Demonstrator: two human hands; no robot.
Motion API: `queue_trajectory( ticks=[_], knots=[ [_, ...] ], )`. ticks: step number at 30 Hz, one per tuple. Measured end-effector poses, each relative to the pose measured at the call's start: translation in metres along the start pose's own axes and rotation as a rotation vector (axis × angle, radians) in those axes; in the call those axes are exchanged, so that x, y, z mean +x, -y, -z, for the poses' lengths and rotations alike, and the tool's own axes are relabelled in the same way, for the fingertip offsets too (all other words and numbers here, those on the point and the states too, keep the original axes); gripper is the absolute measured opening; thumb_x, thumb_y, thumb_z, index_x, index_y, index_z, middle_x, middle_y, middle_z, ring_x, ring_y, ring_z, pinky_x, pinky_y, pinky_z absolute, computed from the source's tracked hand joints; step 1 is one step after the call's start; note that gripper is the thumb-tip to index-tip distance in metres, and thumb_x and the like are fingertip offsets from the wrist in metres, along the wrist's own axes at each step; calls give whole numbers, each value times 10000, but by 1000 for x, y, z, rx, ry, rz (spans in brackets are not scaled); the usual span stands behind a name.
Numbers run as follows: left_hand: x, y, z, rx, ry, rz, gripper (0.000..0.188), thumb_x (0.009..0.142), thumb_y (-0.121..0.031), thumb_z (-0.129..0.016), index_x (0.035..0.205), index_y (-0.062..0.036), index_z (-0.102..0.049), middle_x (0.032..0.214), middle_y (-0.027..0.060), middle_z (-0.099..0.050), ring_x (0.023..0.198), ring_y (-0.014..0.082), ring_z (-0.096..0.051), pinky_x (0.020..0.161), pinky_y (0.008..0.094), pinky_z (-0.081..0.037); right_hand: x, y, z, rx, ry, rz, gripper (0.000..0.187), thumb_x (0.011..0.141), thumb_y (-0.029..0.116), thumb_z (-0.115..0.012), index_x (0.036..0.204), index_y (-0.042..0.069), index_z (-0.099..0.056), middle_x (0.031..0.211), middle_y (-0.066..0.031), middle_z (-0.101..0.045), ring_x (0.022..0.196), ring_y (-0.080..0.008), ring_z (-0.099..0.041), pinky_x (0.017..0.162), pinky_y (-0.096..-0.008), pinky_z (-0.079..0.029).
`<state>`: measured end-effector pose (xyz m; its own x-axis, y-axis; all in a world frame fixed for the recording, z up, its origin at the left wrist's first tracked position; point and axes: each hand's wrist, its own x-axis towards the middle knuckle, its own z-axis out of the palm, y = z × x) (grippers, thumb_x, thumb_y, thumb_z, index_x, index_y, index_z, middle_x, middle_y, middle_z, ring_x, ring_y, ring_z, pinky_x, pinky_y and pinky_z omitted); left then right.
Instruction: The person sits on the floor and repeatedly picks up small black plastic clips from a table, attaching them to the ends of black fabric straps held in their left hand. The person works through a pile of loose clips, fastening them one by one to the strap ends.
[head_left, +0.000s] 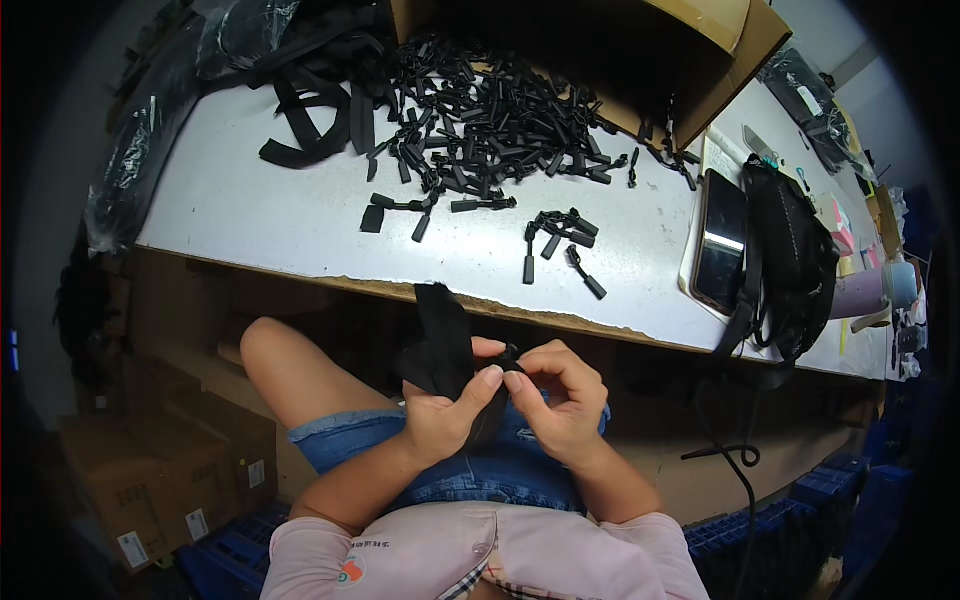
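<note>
Above my lap, just off the table's near edge, my left hand (447,412) is closed on a black zipper tape (444,335). The tape's loose end sticks up toward the table. My right hand (566,402) pinches a small black zipper slider (511,354) against the end of the tape, thumb tips almost touching. The fingers partly cover the slider, so how far the tape sits in it cannot be seen. A large pile of black zipper sliders with long pulls (500,120) spreads over the white table (330,225). A few lie apart nearer me, including a single slider (587,273).
An open cardboard box (735,75) stands behind the pile. Black tape strips (310,125) and plastic-wrapped bundles (140,160) lie at the left. A phone (720,240), a black bag (790,250) and a purple cup (858,293) sit at the right. Cartons (150,470) are on the floor.
</note>
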<state>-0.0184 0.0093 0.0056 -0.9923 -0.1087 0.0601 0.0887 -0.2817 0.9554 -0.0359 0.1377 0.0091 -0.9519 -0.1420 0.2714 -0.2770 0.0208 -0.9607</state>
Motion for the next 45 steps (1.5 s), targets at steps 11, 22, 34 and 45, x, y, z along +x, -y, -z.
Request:
queue_trajectory(
  ticks=[11, 22, 34, 45],
  knots=[
    [0, -3, 8, -108, 91, 204, 159, 762, -48, -569, 908, 14, -559, 831, 63, -539, 538, 48, -465, 443, 159, -358, 6, -11, 12, 801, 212, -617, 68, 767, 38, -573, 760, -1, -518, 636, -23, -489, 482, -38, -412, 406, -168, -304],
    [2, -6, -2, -22, 0, 161, 168, 790, -33, -536, 947, 17, -570, 782, 26, -575, 647, 31, -492, 572, 163, -396, -5, -16, -9, 0, -34, 67, 52, 759, -17, -562, 776, -14, -512, 691, -46, -489, 480, -37, -421, 417, -166, -330],
    [3, -10, 7, 66, 106, 135, 149, 804, -91, -561, 924, -3, -565, 635, -12, -532, 502, 1, -426, 446, 153, -336, -6, -17, -2, 365, 113, -230, 57, 793, 31, -543, 819, -13, -516, 730, -29, -474, 545, -42, -403, 479, -171, -339],
    [0, 0, 14, 78, 60, 102, 147, 841, -149, -526, 888, -10, -543, 698, 5, -531, 588, 35, -467, 501, 172, -375, 8, -11, 9, 52, 533, -174, 126, 704, 15, -617, 804, -17, -547, 656, -40, -497, 522, -66, -440, 452, -187, -336]
  ],
)
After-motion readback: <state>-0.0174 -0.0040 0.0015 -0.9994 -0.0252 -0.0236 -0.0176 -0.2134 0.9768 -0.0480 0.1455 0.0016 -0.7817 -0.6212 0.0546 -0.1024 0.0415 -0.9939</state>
